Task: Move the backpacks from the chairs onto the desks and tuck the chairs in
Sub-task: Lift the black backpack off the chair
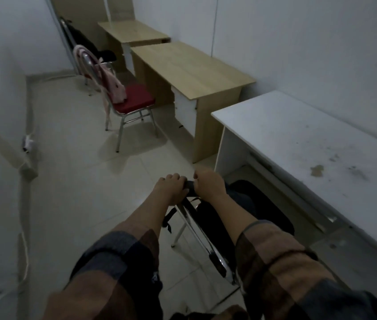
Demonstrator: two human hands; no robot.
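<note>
Head view, hands: the left hand [171,186] and the right hand [208,184] were both curled side by side around the dark top handle [189,189] of a black backpack [240,202], grasping it.
Head view, near chair: the black backpack sat on a chrome-framed chair with a black seat [206,232], which stood just beside the white rectangular desk [310,144], its seat partly under the desk edge.
Head view, sleeves: plaid brown and grey sleeves [282,269] were rolled up on both forearms.
Head view, middle chair: a pink backpack [113,85] hung over the back of a chrome chair with a red cushion [136,100], standing apart from the light wooden desk [190,68].
Head view, far chair: a dark bag [83,41] rested on a third chair [67,31] near the farthest wooden desk [132,31]; detail there was too dim to tell.
Head view, floor: pale tiles [67,158], with a white cable [24,250] along the left wall.
</note>
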